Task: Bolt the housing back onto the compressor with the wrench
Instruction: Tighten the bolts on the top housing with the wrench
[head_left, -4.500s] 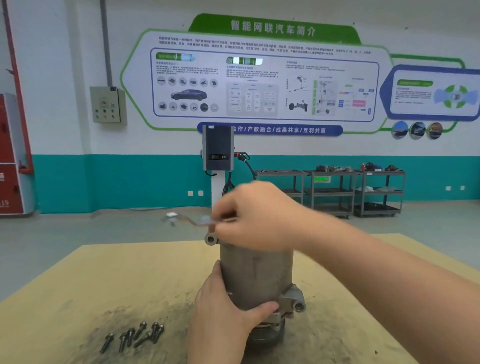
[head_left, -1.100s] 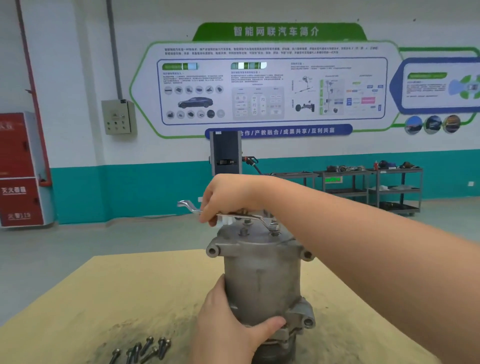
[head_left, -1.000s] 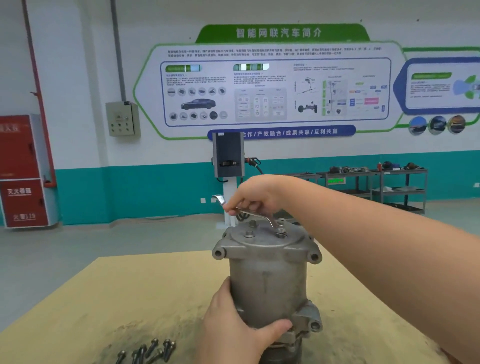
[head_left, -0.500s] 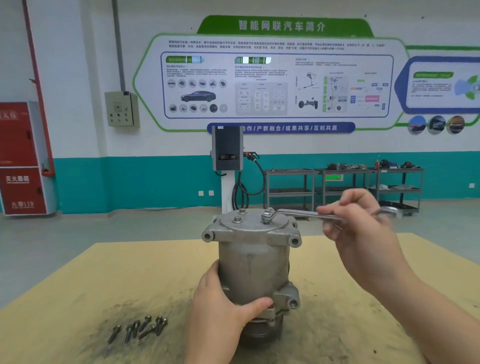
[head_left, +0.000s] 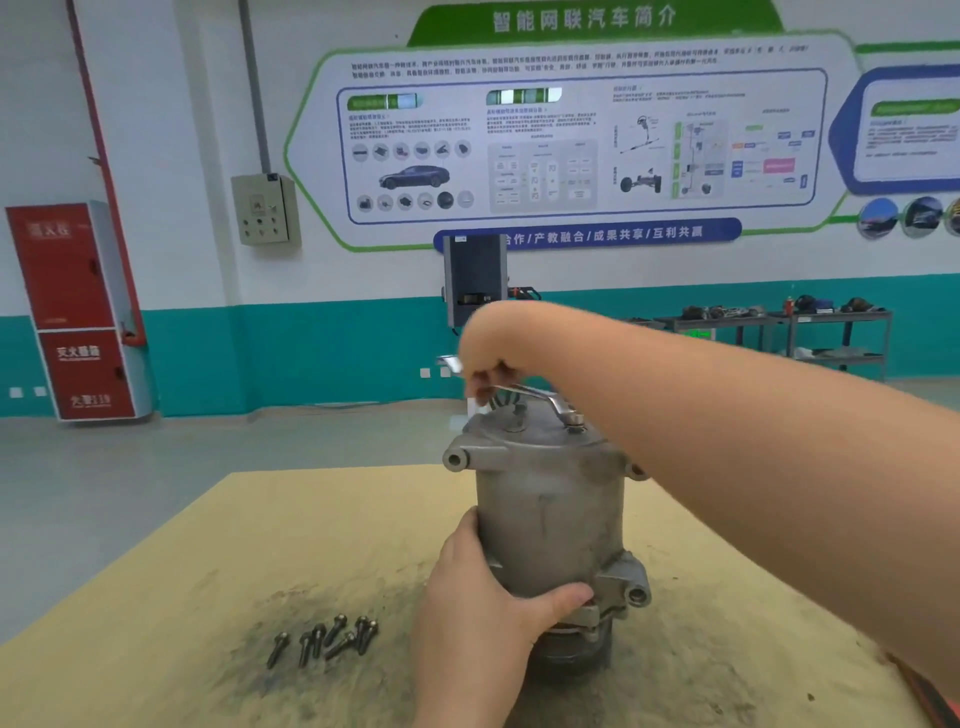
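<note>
The compressor (head_left: 550, 525) is standing upright on the worktop (head_left: 208, 582); the left hand (head_left: 483, 613) is gripping its body, the right hand (head_left: 488, 353) is gripping the wrench (head_left: 535, 395) seated on a top bolt (head_left: 574, 418). Tightening is proceeding; loose bolts (head_left: 324, 639) are probably awaiting fitting next

Car training workshop. Big wall poster (head_left: 571, 135) showing car pictures and car parts. Grey box with buttons (head_left: 265, 210) hanging on white and green wall. Red fire cabinet (head_left: 78, 312) standing in left corner. Car charger post (head_left: 475, 280) standing by wall. Metal shelf carts (head_left: 779, 332) holding machine parts along far wall. Dirty yellow bench (head_left: 208, 571) carrying grey metal compressor (head_left: 550, 514) and loose bolts (head_left: 327, 639). Bare grey floor (head_left: 156, 467) stretching wide.
</note>
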